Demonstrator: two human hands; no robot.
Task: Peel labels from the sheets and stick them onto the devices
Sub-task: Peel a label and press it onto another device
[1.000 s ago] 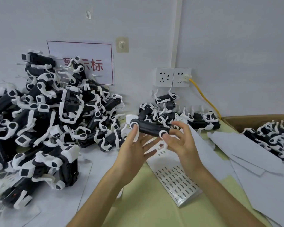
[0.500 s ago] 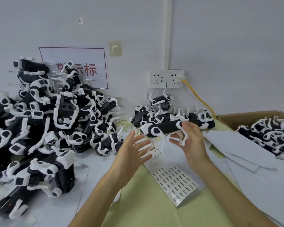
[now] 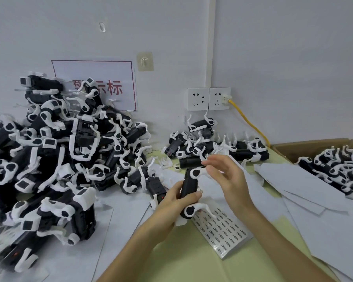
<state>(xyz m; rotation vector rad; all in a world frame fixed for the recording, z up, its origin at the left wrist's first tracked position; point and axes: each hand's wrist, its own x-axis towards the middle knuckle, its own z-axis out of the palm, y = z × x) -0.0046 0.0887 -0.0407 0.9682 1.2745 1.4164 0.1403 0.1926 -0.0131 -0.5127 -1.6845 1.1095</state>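
My left hand (image 3: 176,201) grips a black device with white clips (image 3: 190,187), held nearly upright above the table. My right hand (image 3: 226,179) hovers just right of the device's top, fingers spread and touching or nearly touching its upper white clip; it holds nothing I can make out. A sheet of small printed labels (image 3: 222,228) lies on the green table under both hands.
A tall heap of black-and-white devices (image 3: 55,155) fills the left. A smaller pile (image 3: 210,147) sits at the wall under the sockets (image 3: 208,98) with a yellow cable. A cardboard box (image 3: 314,144) of devices stands right, with blank white sheets (image 3: 306,192) beside it.
The device went from lying level in my right hand to standing upright in my left hand, lower and closer. My right hand let go and now hovers by its top.
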